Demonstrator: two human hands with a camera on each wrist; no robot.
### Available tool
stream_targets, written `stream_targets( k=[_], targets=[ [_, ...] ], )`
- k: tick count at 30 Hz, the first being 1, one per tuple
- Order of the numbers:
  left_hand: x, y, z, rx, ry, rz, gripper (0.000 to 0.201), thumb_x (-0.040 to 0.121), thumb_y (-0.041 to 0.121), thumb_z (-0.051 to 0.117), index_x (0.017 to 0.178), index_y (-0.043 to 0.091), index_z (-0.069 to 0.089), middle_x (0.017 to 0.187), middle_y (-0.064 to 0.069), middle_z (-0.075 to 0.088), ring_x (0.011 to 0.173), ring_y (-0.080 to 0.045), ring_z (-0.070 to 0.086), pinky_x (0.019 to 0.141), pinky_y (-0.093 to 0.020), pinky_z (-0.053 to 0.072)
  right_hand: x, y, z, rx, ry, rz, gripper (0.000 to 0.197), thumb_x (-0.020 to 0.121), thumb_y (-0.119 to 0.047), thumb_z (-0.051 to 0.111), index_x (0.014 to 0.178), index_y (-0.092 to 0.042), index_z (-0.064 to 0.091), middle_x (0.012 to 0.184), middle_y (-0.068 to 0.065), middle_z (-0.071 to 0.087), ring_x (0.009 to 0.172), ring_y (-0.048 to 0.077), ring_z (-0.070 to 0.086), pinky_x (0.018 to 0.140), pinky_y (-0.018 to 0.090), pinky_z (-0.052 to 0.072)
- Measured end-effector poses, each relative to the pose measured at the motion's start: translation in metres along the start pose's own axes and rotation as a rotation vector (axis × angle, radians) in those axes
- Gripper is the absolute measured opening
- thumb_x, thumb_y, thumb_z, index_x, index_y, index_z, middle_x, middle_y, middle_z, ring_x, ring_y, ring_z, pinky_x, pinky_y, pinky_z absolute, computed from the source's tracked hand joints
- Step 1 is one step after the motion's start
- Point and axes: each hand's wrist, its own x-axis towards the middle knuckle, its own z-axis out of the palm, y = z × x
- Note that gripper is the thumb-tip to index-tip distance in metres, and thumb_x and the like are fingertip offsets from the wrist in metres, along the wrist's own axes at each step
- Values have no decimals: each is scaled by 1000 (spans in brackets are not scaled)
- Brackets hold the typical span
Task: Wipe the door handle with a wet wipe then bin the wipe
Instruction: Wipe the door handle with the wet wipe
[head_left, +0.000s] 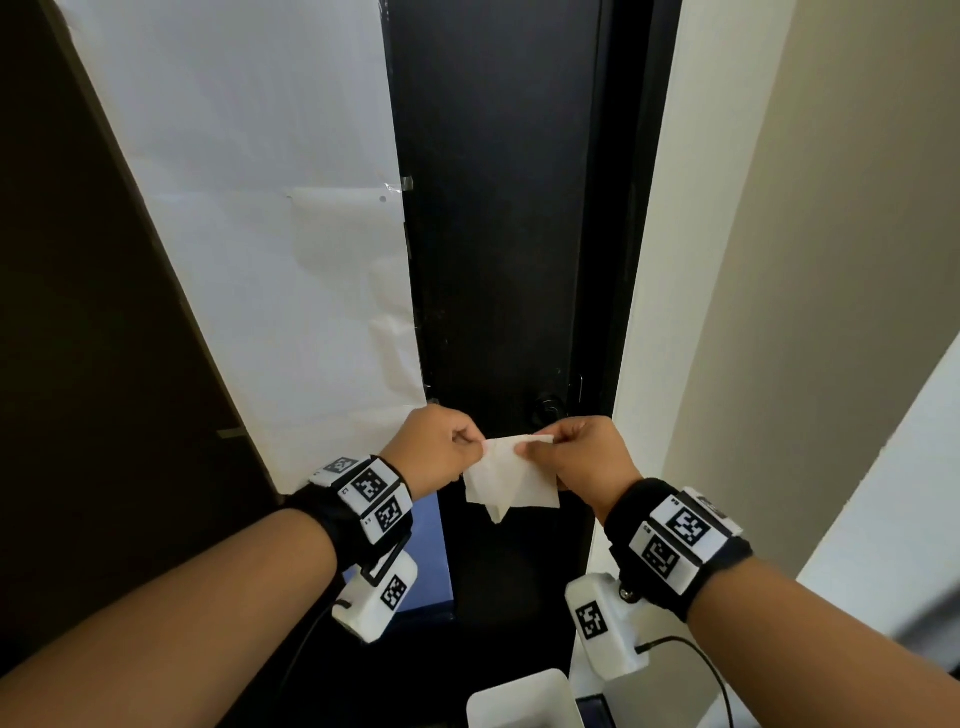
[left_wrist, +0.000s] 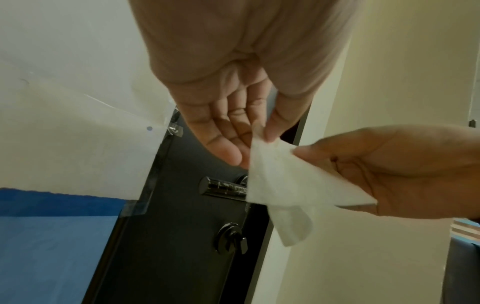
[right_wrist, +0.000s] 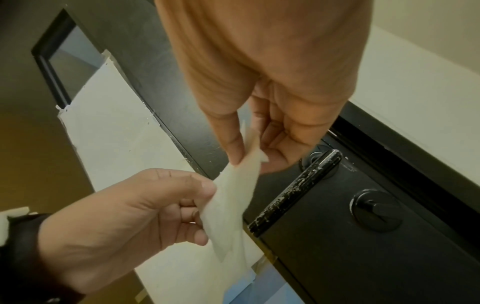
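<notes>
Both hands hold a white wet wipe (head_left: 511, 480) spread between them, just in front of the black door (head_left: 498, 260). My left hand (head_left: 474, 442) pinches its upper left corner, and my right hand (head_left: 531, 448) pinches the upper right edge. The rest of the wipe (left_wrist: 280, 185) hangs loose with one corner drooping. The black lever door handle (right_wrist: 293, 191), scuffed with pale flecks, sits just behind the wipe (right_wrist: 231, 205) without touching it. In the head view my hands hide the lever. A white bin (head_left: 522, 693) stands open on the floor below my hands.
A round thumb-turn lock (right_wrist: 374, 209) sits below the handle (left_wrist: 223, 188). White paper (head_left: 260, 234) is taped over the panel left of the door, with a blue sheet (left_wrist: 52, 236) beneath it. A cream wall (head_left: 805, 260) is at the right.
</notes>
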Motion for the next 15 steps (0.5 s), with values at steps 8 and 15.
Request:
stream_targets(
  k=[8, 15],
  targets=[
    [-7, 15, 13, -18, 92, -43, 13, 81, 10, 62, 77, 2, 70, 68, -14, 71, 58, -16, 69, 65, -32, 60, -2, -5, 13, 380, 0, 243, 20, 84, -11, 67, 99, 0, 64, 101, 21, 70, 87, 32, 72, 68, 42, 62],
    [-9, 22, 18, 31, 1, 29, 22, 88, 18, 54, 82, 7, 72, 67, -8, 65, 63, -13, 60, 69, -34, 53, -2, -8, 13, 528, -86, 245, 33, 80, -20, 73, 104, 0, 65, 101, 21, 70, 90, 32, 72, 75, 40, 61]
  ],
)
